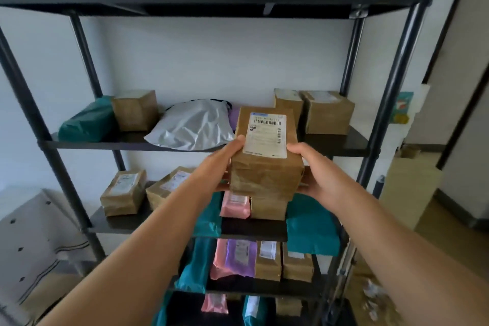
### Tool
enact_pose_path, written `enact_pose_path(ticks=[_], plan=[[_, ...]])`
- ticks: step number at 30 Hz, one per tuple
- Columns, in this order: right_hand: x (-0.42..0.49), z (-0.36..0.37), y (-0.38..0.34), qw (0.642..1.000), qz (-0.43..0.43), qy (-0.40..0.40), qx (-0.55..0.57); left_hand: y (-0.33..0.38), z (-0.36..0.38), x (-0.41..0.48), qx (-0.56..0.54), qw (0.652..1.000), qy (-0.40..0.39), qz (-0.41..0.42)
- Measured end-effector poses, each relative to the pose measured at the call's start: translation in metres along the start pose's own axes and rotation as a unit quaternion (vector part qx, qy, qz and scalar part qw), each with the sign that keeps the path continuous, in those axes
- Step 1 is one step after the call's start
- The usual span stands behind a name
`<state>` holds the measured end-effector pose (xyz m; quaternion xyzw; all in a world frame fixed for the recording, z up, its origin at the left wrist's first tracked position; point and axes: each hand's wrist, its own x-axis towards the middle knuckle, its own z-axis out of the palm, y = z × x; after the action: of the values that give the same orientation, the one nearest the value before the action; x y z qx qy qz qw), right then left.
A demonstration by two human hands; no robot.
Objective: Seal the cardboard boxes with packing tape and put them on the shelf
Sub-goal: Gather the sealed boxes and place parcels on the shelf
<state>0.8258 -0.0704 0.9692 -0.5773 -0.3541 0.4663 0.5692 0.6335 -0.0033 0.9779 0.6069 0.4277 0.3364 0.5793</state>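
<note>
So the black shelf (pixel 344 144) fills most of the view, and its upper board has a silver mailer (pixel 190 124) in the middle and brown boxes (pixel 328 114) on the right, though whatever's between them is mostly hidden. The taped box (pixel 264 169) with the white label is up in the air right in front of that spot, long axis pointing away from the person into the shelf, so I'd guess it wants a straight push forward. Left grip (pixel 225 167) and right grip (pixel 322 177) each hold one side, thumbs on top, fingers curled underneath, both equally close.
</note>
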Motion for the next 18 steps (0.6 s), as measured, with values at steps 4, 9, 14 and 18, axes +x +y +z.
enact_pose_path(ticks=[4,9,14,18], plan=[[0.035,0.006,-0.029,0.999,-0.008,0.036,-0.005,0.02,-0.011,0.043,0.043,0.998,-0.017,0.035],[0.088,-0.001,-0.054,0.998,-0.025,0.045,0.045,0.04,-0.022,0.116,0.074,0.995,0.024,0.069],[0.13,-0.008,-0.067,0.997,-0.029,0.045,0.061,0.043,-0.039,0.187,0.394,0.893,0.143,0.164],[0.157,-0.011,-0.073,0.997,-0.029,0.026,0.062,0.041,-0.041,0.23,0.618,0.756,0.079,0.201]])
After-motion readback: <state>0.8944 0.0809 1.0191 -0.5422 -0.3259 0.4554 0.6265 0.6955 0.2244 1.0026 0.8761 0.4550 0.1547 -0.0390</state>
